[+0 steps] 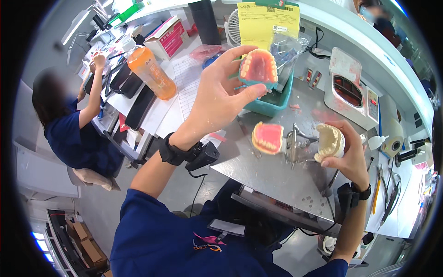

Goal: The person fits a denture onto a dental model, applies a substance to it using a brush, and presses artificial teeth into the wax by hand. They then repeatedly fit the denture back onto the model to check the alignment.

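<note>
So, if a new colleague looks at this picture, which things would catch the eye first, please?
Probably the pink and teal teeth model in the left hand, upper middle, and the cream dental cast in the right hand, right of centre. Between them, a pink-plated teeth model lies on the metal bench. The orange drink bottle also stands out, at upper left.

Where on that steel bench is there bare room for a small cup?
Likeliest, the bare steel bench between the pink teeth model and the front edge. It's crowded around the teal tray, with a plastic bag and yellow slip there, and beyond the right hand, where thin tools lie.
</note>
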### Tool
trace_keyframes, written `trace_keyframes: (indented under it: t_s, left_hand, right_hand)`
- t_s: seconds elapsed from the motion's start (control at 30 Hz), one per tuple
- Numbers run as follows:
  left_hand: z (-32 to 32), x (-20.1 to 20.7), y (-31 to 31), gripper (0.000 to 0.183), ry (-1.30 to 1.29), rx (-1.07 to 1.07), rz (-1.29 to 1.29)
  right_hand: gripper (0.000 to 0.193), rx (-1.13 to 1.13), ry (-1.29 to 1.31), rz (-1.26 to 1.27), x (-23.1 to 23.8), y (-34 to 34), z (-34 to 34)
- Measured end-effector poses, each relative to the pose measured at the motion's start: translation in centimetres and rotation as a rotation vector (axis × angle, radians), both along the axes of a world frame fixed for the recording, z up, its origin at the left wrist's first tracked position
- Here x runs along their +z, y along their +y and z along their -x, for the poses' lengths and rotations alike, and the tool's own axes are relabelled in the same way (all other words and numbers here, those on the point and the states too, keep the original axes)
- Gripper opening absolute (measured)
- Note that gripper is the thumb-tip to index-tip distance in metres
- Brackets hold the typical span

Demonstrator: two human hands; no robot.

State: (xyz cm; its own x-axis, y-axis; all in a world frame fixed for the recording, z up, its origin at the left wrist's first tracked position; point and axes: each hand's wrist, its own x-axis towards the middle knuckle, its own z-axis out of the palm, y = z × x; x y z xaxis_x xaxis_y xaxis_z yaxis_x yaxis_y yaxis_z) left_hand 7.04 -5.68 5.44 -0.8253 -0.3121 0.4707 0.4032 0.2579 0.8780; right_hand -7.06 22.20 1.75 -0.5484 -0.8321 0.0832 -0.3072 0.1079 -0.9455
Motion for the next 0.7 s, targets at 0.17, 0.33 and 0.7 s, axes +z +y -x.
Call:
trace_keyframes:
  t_s: [0.17,0.33,0.7]
  left_hand:
    - [0.6,-1.5,-0.4,0.055,0.038,-0.012,0.008]
    - [2.8,-4.1,-5.0,0.054,-0.18,0.304,0.483]
    - [-6.9,-4.4,5.1,0.068,-0.498,0.097,-0.045]
  right_hand:
    - [0.097,-0.027,0.156,0.0,-0.6,0.6,-0.1]
    - [0.104,0.083,0.205,-0.039,-0.4,1.2,0.6]
    - [0.101,0.188,0.049,0.003,-0.1,2.0,1.9]
